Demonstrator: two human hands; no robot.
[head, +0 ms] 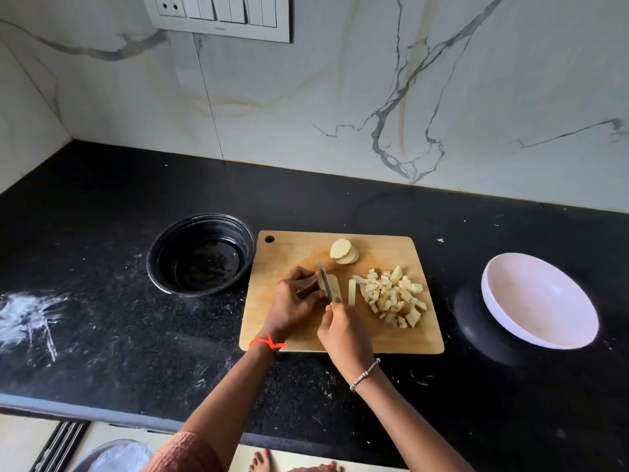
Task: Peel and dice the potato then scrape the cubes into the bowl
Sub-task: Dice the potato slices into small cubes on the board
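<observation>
On the wooden cutting board (289, 253) my left hand (296, 301) holds down a pale potato slab (335, 287) with curled fingertips. My right hand (343, 332) grips the handle of a small knife (325, 279), whose blade stands in the slab. One cut potato stick (351, 291) lies just right of it. A heap of potato cubes (394, 298) fills the board's right side. A stack of round potato slices (343, 252) rests near the board's far edge. The white bowl (539, 301) sits tilted on the counter to the right.
A black bowl (200, 253) stands left of the board, touching its edge. The black counter (102, 233) carries white smears at far left (27, 315). A marble wall with a switch panel (221, 15) rises behind. The counter's front edge runs below my forearms.
</observation>
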